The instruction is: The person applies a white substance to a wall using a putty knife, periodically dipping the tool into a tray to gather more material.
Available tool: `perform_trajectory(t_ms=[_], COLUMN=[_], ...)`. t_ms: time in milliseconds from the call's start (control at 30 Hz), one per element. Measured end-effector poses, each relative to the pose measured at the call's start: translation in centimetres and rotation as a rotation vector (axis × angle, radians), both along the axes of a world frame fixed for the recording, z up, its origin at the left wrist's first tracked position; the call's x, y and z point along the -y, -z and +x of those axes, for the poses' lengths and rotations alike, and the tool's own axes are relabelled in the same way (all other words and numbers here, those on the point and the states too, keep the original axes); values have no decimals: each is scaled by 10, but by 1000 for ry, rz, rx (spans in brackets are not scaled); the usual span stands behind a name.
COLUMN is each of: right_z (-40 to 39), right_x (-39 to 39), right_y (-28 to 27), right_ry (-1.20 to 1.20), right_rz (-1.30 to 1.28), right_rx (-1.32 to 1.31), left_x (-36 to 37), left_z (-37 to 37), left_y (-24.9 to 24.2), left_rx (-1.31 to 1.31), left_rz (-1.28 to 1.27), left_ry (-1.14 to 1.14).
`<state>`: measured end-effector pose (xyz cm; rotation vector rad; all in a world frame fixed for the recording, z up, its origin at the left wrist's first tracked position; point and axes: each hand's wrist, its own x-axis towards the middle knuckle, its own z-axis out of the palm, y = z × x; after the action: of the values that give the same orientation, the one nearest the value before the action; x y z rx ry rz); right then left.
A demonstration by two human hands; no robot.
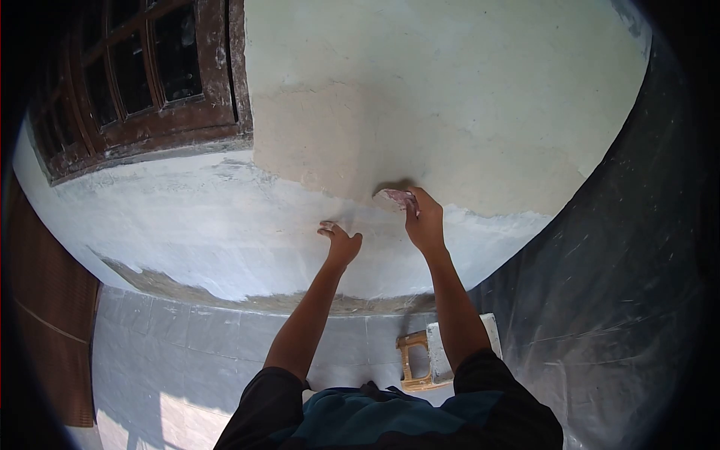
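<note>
Mid-frame, the right hand [426, 218] pinches a pinkish scraper [394, 198] by one end, likely freeing its edge for the wall [465, 97], while the left hand [342, 245], fingers loosely parted, seems empty.

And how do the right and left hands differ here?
The right hand grips a pinkish, white-smeared piece; the left hand shows no tool. The right hand is higher in view; the left hand is lower, before the white area. Both are bare and reach toward the wall.
</note>
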<state>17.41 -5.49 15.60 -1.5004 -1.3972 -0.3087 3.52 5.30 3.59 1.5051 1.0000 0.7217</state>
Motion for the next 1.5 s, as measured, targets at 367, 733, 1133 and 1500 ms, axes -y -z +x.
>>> perform_trajectory(t_ms=[367,733,1133,1500], right_z=[-6,-36,-6,6], right_x=[-4,-30,-9,-3], right_y=[4,21,31,36], right_ry=[68,51,147,31], right_rz=[46,71,91,252], right_rx=[-86,-257,-395,-524], left_x=[-3,-1,2,-1], left_z=[-7,-16,-16,-15], left_y=[4,-5,-3,-5], left_rx=[75,20,16,28], left_rz=[-22,-40,-27,-33], left_ry=[34,82,79,86])
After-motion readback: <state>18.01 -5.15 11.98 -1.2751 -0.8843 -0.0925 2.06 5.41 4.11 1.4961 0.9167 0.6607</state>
